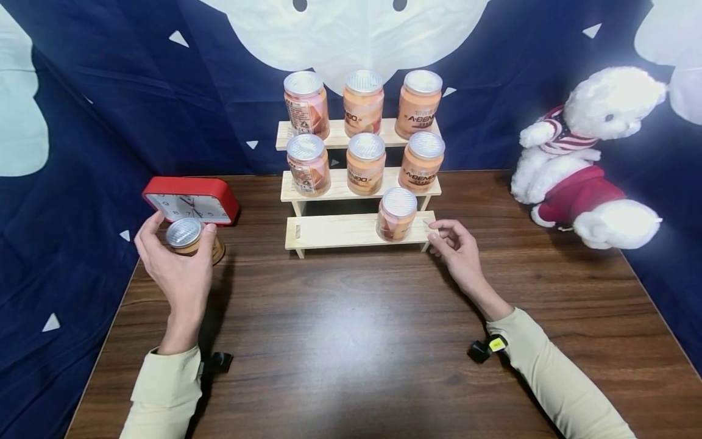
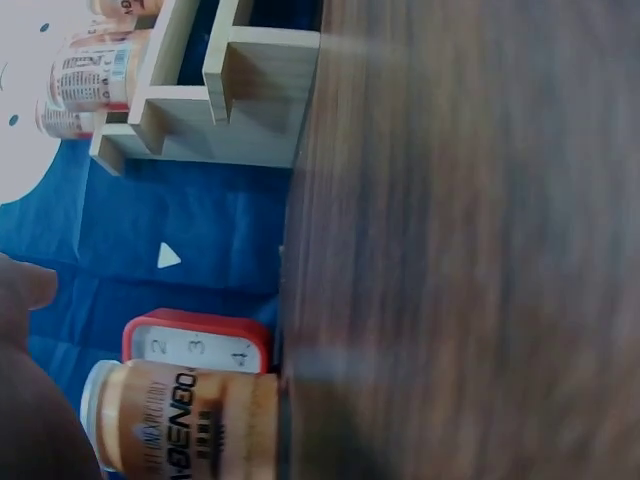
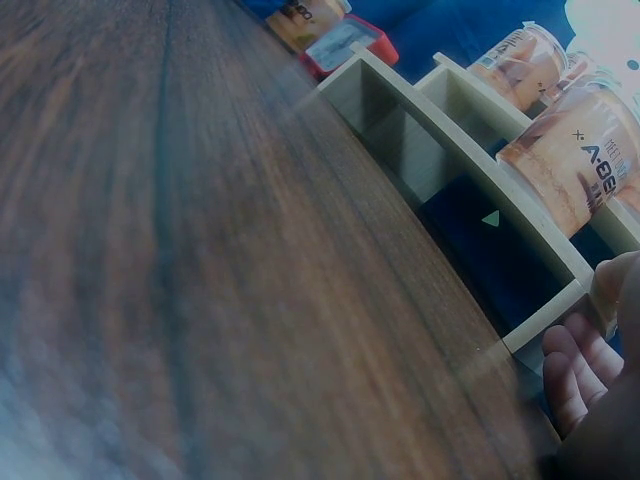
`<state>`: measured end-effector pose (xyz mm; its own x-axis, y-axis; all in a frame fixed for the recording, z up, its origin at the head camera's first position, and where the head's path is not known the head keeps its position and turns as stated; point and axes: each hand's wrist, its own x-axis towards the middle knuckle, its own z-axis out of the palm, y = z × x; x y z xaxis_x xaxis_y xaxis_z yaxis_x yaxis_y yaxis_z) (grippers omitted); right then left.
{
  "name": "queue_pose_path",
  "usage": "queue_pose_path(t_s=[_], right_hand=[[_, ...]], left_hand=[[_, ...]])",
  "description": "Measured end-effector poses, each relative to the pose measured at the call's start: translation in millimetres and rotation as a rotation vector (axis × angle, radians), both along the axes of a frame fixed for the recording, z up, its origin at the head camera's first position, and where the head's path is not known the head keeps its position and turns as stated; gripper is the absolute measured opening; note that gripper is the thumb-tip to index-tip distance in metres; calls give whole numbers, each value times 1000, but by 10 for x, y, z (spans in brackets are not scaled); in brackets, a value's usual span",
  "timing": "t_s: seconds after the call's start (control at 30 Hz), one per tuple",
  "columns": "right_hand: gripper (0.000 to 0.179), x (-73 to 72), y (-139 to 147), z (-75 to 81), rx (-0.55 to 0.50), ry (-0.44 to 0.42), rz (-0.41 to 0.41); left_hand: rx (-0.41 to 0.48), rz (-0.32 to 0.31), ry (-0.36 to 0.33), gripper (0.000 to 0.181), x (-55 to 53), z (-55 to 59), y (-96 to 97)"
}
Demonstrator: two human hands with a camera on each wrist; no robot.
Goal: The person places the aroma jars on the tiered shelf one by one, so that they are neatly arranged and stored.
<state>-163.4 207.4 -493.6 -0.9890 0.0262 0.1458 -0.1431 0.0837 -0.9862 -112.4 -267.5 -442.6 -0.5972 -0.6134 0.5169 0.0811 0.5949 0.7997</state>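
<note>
My left hand (image 1: 178, 268) is spread about the lid of an orange-labelled jar (image 1: 193, 241), which stands upright on the table at the left. In the left wrist view the thumb (image 2: 28, 285) is apart from this jar (image 2: 190, 420). My right hand (image 1: 457, 253) is at the right end of the lowest tier of a pale wooden stepped rack (image 1: 334, 231), its fingers loosely bent. In the right wrist view its fingertips (image 3: 575, 375) lie close beside the rack's end; contact is hard to tell. One jar (image 1: 397, 214) stands on this tier, near that hand.
Several matching jars (image 1: 366, 163) stand on the middle and upper tiers. A red clock (image 1: 192, 200) stands behind the left jar. White plush toys (image 1: 587, 164) are at the right back. A dark blue cloth (image 1: 131, 91) hangs behind the brown table (image 1: 340, 341).
</note>
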Motion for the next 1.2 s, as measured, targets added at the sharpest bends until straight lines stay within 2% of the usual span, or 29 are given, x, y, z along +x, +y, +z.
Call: queue_pose_path(t_s=[0.13,0.33,0.57,0.77,1.2], right_hand=[[23,2,-1,-2,-1,-1,1],[23,5,-4,1,0,-1,6],[23,7,9,-10,4,3,-1],[23,2,13,-25,-8,5,3],[24,-5,9,-18,-2,3,6]], left_hand=[[47,14,-87,77,7,-36,-9],[78,32,-110,78,-5,-91,-36],[155,52,-167,71,-14,-120,-45],[184,63,-187,68,-26,-123,-48],[143,72,-176,61,-33,-127,-50]])
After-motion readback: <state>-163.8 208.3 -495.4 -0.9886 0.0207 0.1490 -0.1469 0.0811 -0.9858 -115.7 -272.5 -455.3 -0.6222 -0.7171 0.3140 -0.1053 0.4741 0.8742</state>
